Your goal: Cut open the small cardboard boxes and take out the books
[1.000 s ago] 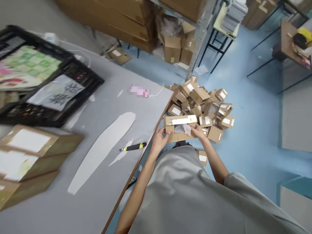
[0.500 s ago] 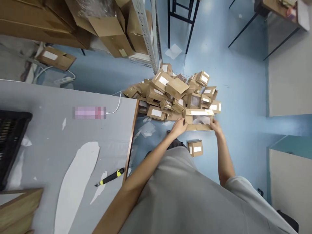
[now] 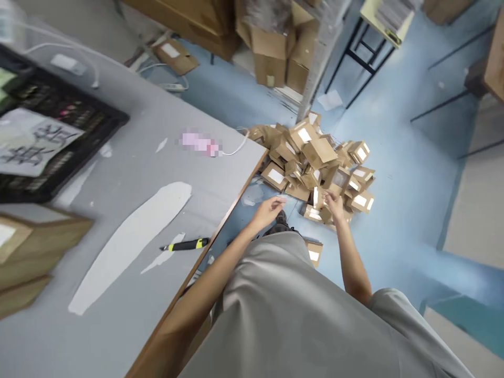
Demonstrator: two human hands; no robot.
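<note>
My left hand (image 3: 269,210) is held over the floor beside the table edge, fingers loosely apart with nothing between them. To its right, my right hand (image 3: 334,202) is in front of the heap of small cardboard boxes (image 3: 319,152); its fingers are curled and too small to read clearly. Just below that hand lies a brown box with white labels (image 3: 314,212), on the near side of the heap. Another labelled box (image 3: 314,255) sits on the floor close to my shirt.
The grey table (image 3: 129,173) on the left bears a yellow-black cutter (image 3: 185,244), torn white paper (image 3: 134,241), a black crate (image 3: 94,113) and boxes (image 3: 35,247). A metal shelf post (image 3: 321,58) stands behind the heap.
The open box held between both hands is no longer held, and boxes lie at the near side of the heap. My left hand has moved left. The view has turned.
</note>
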